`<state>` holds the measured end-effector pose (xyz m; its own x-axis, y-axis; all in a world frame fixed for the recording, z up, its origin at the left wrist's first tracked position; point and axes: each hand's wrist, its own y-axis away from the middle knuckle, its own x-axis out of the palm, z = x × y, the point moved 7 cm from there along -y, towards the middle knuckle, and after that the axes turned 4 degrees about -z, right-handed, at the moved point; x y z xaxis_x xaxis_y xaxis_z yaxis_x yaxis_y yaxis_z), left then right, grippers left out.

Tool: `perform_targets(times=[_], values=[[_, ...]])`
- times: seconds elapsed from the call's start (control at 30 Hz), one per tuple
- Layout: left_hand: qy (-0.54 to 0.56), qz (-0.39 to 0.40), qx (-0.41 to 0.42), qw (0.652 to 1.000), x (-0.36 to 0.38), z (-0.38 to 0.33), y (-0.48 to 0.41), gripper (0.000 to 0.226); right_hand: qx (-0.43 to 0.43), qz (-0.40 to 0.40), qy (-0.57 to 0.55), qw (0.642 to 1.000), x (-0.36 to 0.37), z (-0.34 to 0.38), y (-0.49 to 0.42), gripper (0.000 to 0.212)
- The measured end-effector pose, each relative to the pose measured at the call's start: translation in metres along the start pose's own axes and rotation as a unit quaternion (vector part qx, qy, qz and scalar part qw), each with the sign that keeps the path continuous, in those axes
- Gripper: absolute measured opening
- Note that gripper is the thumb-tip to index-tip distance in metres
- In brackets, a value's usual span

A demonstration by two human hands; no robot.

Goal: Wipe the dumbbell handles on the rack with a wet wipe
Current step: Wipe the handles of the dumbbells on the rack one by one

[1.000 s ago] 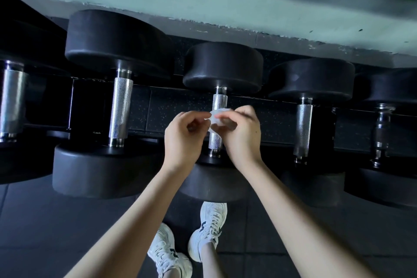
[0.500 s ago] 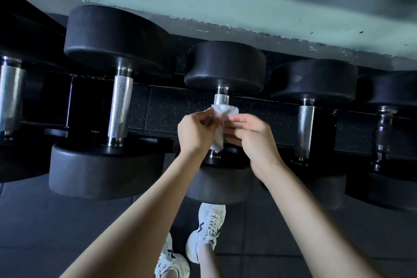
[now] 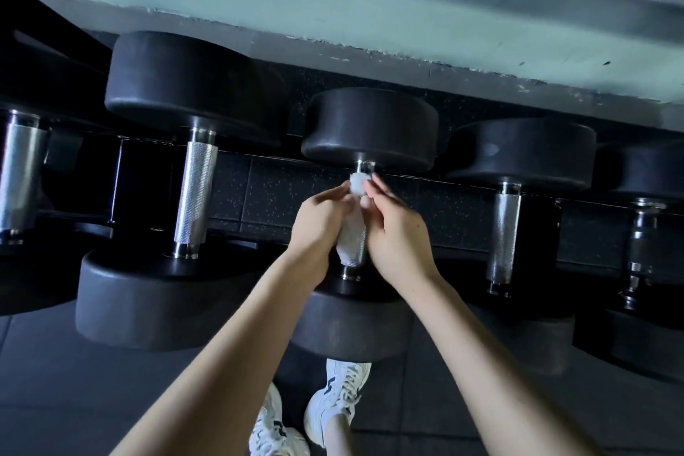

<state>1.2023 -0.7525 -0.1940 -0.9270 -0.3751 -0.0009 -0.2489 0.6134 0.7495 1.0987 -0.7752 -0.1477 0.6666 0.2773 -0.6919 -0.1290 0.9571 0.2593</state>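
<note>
Since half a second earlier, the wet wipe [image 3: 352, 229] had spread down the middle dumbbell's handle [image 3: 356, 263], covering most of it. The left hand [image 3: 318, 222] lay left of that handle, fingers curled onto the wipe. The right hand [image 3: 399, 235], on the handle's right, pinched the wipe's top between thumb and nearly straight fingers [image 3: 382, 189].

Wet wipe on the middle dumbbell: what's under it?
The metal handle; only its lower end shows below the wet wipe. The rest is covered by it, the left hand and the right hand.
</note>
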Motion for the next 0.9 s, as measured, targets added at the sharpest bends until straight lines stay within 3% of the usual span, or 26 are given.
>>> perform_targets(times=[0.13, 0.27, 0.4, 0.47, 0.6, 0.8, 0.9], values=[[-0.021, 0.017, -0.008, 1.0, -0.004, 0.003, 0.004, 0.025, 0.027, 0.038, -0.007, 0.999, 0.005, -0.002, 0.004, 0.04], [0.006, -0.058, 0.009, 0.998, -0.003, 0.004, 0.009, 0.035, 0.147, 0.053, -0.169, 0.973, 0.008, -0.013, 0.008, 0.04], [0.093, -0.034, -0.033, 0.995, 0.007, 0.003, 0.004, 0.029, 0.225, 0.051, -0.292, 0.928, 0.018, -0.014, 0.014, 0.041], [0.154, 0.008, -0.061, 0.986, 0.014, 0.0, -0.002, 0.024, 0.22, 0.04, -0.289, 0.931, 0.023, -0.01, 0.007, 0.044], [0.2, 0.089, -0.089, 0.972, 0.019, -0.001, -0.009, 0.021, 0.155, 0.017, -0.185, 0.97, 0.021, -0.002, -0.008, 0.046], [0.056, 0.099, -0.032, 0.993, 0.005, 0.011, -0.007, 0.029, 0.16, 0.046, -0.16, 0.973, 0.02, -0.012, 0.012, 0.046], [0.043, 0.073, -0.013, 0.996, 0.009, 0.005, -0.012, 0.035, 0.176, 0.021, -0.181, 0.967, 0.019, -0.009, -0.002, 0.042]])
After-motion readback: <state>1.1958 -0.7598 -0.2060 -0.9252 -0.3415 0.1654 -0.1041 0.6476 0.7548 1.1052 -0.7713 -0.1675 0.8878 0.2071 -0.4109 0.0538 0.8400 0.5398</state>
